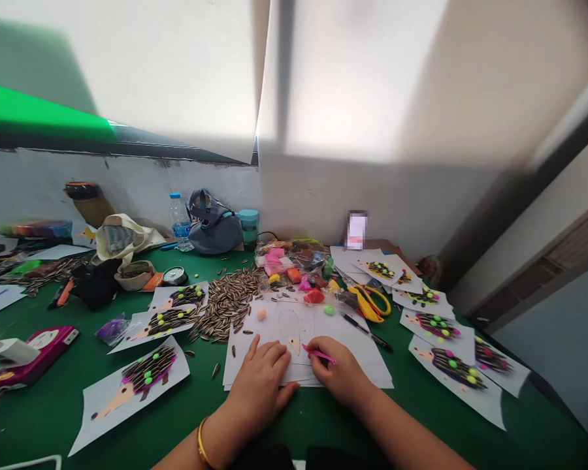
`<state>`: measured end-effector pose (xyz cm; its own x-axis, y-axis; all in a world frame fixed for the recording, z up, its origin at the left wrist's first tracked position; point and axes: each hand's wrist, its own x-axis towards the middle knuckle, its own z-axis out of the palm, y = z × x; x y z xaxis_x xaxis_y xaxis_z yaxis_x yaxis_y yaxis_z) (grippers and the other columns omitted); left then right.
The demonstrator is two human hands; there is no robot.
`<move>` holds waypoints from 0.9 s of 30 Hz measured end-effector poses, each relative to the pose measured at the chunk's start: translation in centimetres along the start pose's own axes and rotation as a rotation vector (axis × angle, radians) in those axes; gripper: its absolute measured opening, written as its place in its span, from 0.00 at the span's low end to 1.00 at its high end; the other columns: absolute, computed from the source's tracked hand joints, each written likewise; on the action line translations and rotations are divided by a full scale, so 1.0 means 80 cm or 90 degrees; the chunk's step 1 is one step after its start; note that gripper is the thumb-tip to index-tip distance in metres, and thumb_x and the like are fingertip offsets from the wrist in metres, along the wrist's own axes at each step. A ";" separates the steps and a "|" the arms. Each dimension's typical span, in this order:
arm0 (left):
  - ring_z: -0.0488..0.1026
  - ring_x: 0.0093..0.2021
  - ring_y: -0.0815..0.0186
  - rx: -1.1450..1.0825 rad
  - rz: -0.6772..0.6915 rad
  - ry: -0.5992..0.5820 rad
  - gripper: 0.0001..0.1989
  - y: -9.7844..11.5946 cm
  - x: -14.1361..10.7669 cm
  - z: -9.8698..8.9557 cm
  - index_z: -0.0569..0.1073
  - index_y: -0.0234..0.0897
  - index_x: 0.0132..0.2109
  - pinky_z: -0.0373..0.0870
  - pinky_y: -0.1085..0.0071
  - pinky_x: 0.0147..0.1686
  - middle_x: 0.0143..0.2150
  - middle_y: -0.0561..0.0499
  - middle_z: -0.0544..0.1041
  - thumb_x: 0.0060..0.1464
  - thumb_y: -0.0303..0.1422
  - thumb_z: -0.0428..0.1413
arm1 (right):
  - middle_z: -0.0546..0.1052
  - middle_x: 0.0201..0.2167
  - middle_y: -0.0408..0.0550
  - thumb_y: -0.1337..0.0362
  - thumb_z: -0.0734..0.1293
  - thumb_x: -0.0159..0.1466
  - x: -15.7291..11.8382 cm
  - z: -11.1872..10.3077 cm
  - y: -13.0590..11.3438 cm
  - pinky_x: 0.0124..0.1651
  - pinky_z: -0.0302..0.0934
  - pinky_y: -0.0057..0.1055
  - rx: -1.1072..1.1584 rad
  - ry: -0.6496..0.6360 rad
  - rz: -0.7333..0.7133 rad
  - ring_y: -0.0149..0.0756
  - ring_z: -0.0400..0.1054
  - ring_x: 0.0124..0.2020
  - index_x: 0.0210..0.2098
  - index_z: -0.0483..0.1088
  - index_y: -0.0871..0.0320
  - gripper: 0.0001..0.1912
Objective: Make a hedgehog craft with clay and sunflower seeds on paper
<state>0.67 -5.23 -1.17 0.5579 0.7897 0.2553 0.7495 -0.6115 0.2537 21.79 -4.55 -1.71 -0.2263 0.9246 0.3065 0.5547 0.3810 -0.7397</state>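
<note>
White paper sheets (343, 365) lie stacked in front of me, with a pencil outline on the top one. A small peach clay piece (294, 344) sits at the outline's lower end. My left hand (262, 375) rests on the paper with its fingers spread, left of that piece. In my right hand (337, 369) is a slim pink tool (322, 356), pinched between the fingers, its tip just right of the peach piece. A round peach clay ball (261, 314) and a green clay lump (328, 310) lie farther up the paper.
Sunflower seeds (228, 300) are heaped left of the paper. Bagged coloured clay (294, 261) lies behind it. Yellow scissors (372, 303) and a black pen (367, 331) are at the right. Finished hedgehog pictures (132, 391) lie on both sides. A phone (356, 230) stands by the wall.
</note>
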 end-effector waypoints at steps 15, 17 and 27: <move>0.69 0.57 0.52 0.001 0.002 0.019 0.19 0.000 0.000 0.001 0.73 0.41 0.53 0.51 0.42 0.65 0.53 0.45 0.76 0.54 0.39 0.59 | 0.74 0.31 0.44 0.74 0.60 0.58 0.002 0.011 0.011 0.35 0.60 0.27 -0.053 -0.014 -0.062 0.32 0.67 0.31 0.35 0.68 0.56 0.10; 0.69 0.57 0.52 0.003 0.001 0.014 0.19 0.000 0.000 0.001 0.73 0.40 0.52 0.51 0.42 0.65 0.53 0.45 0.76 0.54 0.39 0.60 | 0.74 0.31 0.44 0.74 0.59 0.58 0.002 0.011 0.011 0.36 0.60 0.27 -0.055 -0.017 -0.061 0.32 0.67 0.31 0.36 0.68 0.56 0.10; 0.69 0.56 0.52 0.007 0.007 0.024 0.18 0.000 0.000 0.001 0.72 0.41 0.52 0.51 0.42 0.65 0.52 0.45 0.76 0.54 0.38 0.59 | 0.72 0.30 0.43 0.74 0.59 0.58 0.002 0.014 0.012 0.35 0.58 0.27 -0.103 -0.022 -0.075 0.33 0.66 0.30 0.34 0.66 0.55 0.09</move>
<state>0.70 -5.24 -1.23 0.5522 0.7807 0.2924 0.7475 -0.6190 0.2409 21.41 -3.99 -3.03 -0.3236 0.8738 0.3629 0.6430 0.4845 -0.5931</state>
